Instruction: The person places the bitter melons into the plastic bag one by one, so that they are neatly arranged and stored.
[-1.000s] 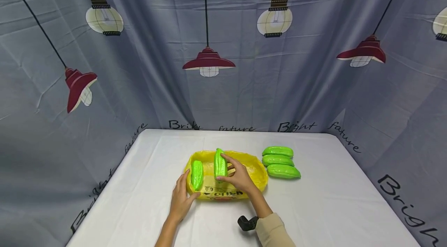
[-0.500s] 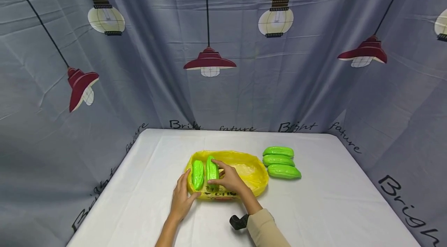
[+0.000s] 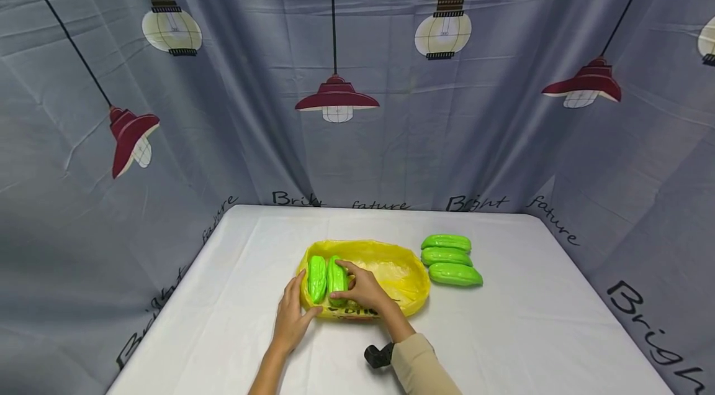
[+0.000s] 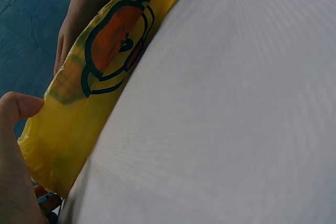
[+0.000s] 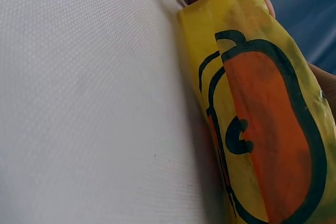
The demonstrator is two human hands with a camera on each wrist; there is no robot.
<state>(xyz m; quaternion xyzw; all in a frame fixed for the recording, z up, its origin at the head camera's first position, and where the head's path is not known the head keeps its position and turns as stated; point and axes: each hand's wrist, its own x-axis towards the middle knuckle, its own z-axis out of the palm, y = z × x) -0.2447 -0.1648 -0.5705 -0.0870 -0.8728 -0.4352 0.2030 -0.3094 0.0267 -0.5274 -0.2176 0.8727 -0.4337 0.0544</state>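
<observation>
A yellow plastic bag lies spread open like a shallow basin on the white table. At its left end my left hand holds the side, fingers round the end and thumb at the front rim; the left wrist view shows that thumb bent on the yellow plastic. My right hand reaches into the bag and grips a green ridged cucumber-like vegetable lengthwise, thumb at the near end. Close beside it on the left lies another green vegetable. The palm side of the right hand is hidden.
Three more green vegetables lie in a stack-like row right of the bag, on the white table. A black device sits at the right wrist, by a beige sleeve. A grey-blue curtain hangs behind.
My right hand has carried the gripped green vegetable left and down, beside the one in the bag. The left hand stays at the bag's left end.
</observation>
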